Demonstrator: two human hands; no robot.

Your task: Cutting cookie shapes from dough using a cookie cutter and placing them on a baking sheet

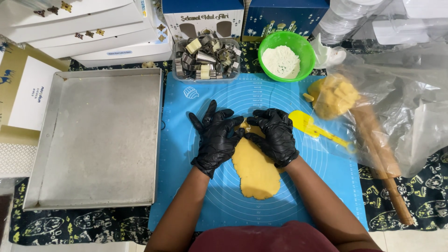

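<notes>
Home baking table: baking mat (186, 154), cookie cutters (206, 58), rolling pin (382, 158).

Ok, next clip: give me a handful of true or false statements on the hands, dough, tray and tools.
1. Both gloved hands, left hand and right hand, press on the yellow dough. True.
2. The metal tray holds cut cookies. False: it holds no cookies.
3. The green bowl holds white flour. True.
4. The rolling pin lies left of the tray. False: it lies at the right, partly under clear plastic.
5. The yellow spatula lies on the blue mat. True.
</notes>
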